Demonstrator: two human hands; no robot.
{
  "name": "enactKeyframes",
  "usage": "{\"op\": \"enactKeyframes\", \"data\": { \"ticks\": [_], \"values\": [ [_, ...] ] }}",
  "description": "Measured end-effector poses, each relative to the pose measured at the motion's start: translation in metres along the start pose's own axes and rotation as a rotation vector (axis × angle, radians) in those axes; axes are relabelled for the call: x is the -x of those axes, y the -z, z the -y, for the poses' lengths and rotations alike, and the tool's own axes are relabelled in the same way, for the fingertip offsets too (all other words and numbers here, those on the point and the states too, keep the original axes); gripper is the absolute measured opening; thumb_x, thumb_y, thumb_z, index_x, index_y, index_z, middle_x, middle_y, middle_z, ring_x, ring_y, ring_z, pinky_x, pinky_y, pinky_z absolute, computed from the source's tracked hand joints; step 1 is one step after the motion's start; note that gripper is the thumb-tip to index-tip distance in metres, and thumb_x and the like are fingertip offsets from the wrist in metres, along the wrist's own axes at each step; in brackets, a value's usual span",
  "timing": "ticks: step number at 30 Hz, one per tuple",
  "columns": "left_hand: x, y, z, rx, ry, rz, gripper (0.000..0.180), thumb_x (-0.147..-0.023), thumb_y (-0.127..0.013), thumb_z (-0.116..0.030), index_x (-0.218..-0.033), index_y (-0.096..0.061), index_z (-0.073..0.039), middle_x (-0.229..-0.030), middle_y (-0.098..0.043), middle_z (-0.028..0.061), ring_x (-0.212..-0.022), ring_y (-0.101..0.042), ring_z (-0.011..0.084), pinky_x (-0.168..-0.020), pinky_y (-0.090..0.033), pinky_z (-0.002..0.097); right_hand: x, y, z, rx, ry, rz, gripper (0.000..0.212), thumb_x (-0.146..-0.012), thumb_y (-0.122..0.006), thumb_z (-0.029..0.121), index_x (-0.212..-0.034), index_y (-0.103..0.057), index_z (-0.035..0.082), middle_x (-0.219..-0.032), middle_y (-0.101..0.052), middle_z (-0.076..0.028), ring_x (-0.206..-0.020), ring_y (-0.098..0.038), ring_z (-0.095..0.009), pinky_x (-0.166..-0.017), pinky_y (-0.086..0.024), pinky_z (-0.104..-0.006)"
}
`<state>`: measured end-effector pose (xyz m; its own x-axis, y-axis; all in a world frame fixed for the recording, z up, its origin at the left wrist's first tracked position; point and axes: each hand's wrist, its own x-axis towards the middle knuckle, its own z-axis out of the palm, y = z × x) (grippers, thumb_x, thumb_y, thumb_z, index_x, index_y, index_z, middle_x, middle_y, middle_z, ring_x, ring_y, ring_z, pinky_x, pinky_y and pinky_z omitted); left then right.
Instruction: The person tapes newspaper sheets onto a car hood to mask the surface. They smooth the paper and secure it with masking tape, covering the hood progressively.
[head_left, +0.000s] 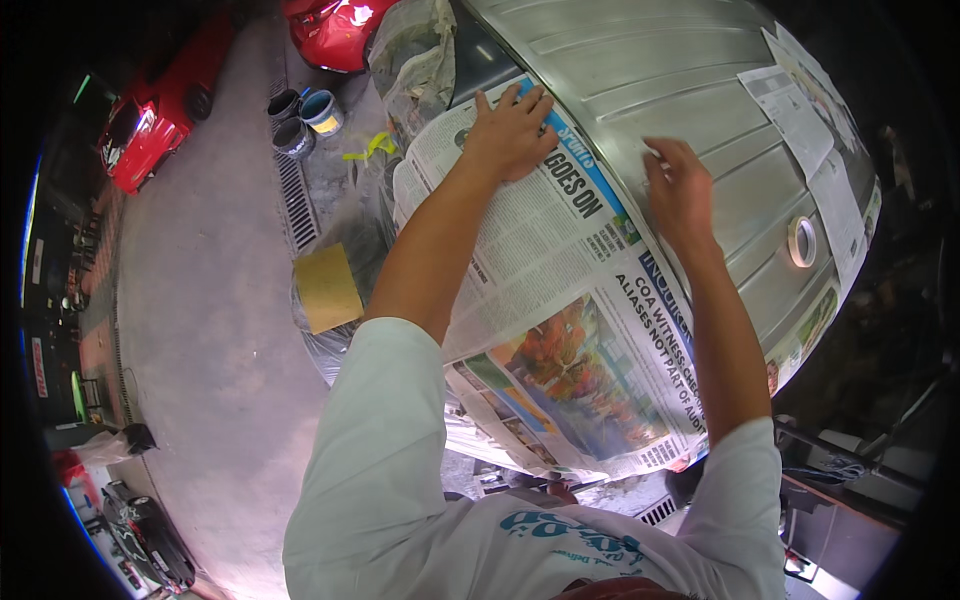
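Note:
My left hand (508,135) lies flat with spread fingers on a newspaper sheet (510,270), near its upper corner. The sheet covers the glass or dark panel beside a ribbed bare-metal vehicle roof (600,80), and its edge runs along the roof's rim. Just over the roof, to the right of that edge, my right hand (682,195) has its fingers curled in toward the thumb. Whatever they pinch, if anything, is too small to make out. A roll of masking tape (793,242) rests on the roof to the right of this hand.
More newspaper (790,110) covers the roof's far right side. A tan square sheet (328,288) sits on plastic sheeting at the left. Several paint buckets (322,112) stand on the floor beside a drain grate (296,205). Red cars (150,130) are parked farther off.

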<state>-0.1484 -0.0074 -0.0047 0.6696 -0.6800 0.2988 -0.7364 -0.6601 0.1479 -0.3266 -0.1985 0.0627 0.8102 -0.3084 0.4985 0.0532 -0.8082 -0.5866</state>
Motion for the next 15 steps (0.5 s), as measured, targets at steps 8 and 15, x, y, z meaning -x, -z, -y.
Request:
{"op": "enactKeyframes", "data": {
  "ticks": [8,15],
  "values": [
    [0.001,0.001,0.000,0.031,-0.016,-0.037,0.061,-0.101,-0.046,-0.039,-0.153,-0.047,-0.006,-0.159,-0.045,0.0119,-0.150,-0.037,0.0380,-0.118,-0.027,0.0741,-0.061,-0.093,0.003,0.333,-0.123,0.127,0.031,-0.088,-0.077,0.034,-0.105,-0.077,0.008,-0.112,-0.073,-0.012,-0.099,-0.073,-0.034,-0.087,-0.058,-0.0451],
    [0.000,0.001,0.000,0.057,-0.023,-0.062,0.058,-0.100,-0.048,-0.038,-0.146,-0.052,-0.002,-0.152,-0.050,0.0147,-0.147,-0.040,0.0383,-0.119,-0.026,0.0734,-0.067,-0.102,0.007,0.422,-0.136,0.141,0.030,-0.085,-0.074,0.035,-0.101,-0.078,0.010,-0.111,-0.073,-0.011,-0.099,-0.072,-0.034,-0.086,-0.058,-0.0446]
  ]
}}
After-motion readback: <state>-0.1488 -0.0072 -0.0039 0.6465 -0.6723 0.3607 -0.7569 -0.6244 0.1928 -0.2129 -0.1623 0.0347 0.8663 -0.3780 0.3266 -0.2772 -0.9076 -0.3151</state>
